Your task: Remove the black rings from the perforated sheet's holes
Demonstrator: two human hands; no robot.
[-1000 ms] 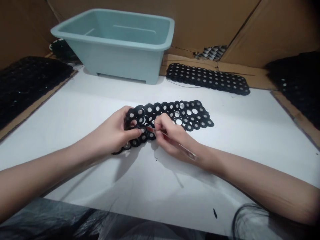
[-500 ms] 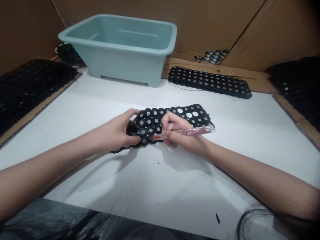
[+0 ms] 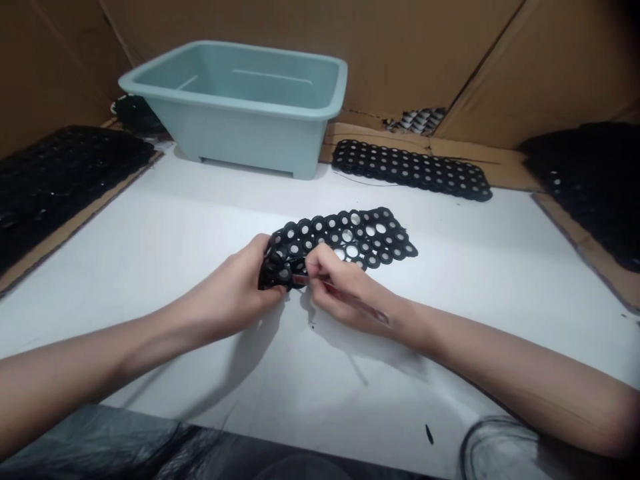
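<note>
A black sheet of joined rings (image 3: 383, 241) with pale round centres lies across the middle of the white table. My left hand (image 3: 250, 277) is closed on its near left end, the thumb at the front and the other fingers behind, and the sheet bends up there. My right hand (image 3: 345, 287) grips a slim tool with a reddish, plastic-wrapped handle (image 3: 360, 303). The tool's front end points left and meets the rings beside my left thumb; its very tip is hidden among them. Several ring centres look brighter white than the others.
A pale blue-green plastic tub (image 3: 250, 137) stands at the back left. Behind the work, at right, lies another black ring sheet (image 3: 410, 170). Dark piles (image 3: 65, 173) sit along both sides on cardboard. A coil of black cord (image 3: 480, 440) rests at the front right.
The tool's rear end has swung down towards me as my right hand turned and moved slightly left. The sheet's left end is bent up more in my left hand. The view has shifted slightly.
</note>
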